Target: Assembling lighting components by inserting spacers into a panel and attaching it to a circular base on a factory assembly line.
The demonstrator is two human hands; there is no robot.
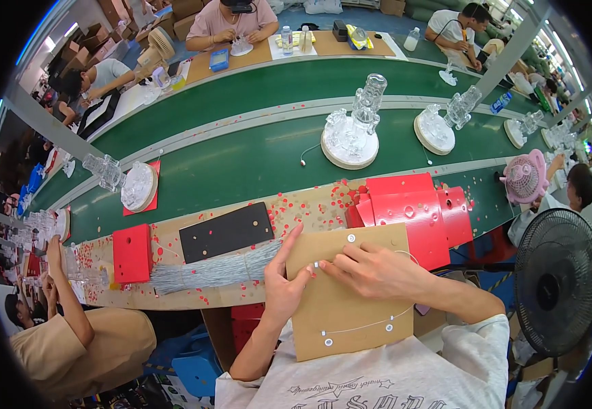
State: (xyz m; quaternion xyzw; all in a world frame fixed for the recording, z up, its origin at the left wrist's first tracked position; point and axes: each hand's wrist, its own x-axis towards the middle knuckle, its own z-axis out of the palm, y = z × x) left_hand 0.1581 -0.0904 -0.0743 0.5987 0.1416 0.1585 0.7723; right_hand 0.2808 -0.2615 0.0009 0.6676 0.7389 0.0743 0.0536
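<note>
A flat tan cardboard sheet (350, 320) is tilted up in front of my chest. My left hand (284, 290) grips its left edge, thumb on the face and fingers toward the back. Bent and pressed together, the fingers of my right hand (371, 269) rest on the upper part of the sheet. Beside their tips is a small white piece (316, 264); what they pinch is hidden. A thin white wire (408, 255) curves out past my right hand. Lower down, another thin wire (361, 330) crosses the sheet between small white tabs. White round grommets (351, 238) sit near the edges.
Beyond the sheet lie stacked red plastic sheets (405, 208), a black sheet (226, 232), a wire bundle (207, 273) and a red block (131, 253). Clear glass-like pieces on round white bases (350, 143) stand on the green conveyor (241, 143). A black fan (558, 283) is at right; co-workers sit around.
</note>
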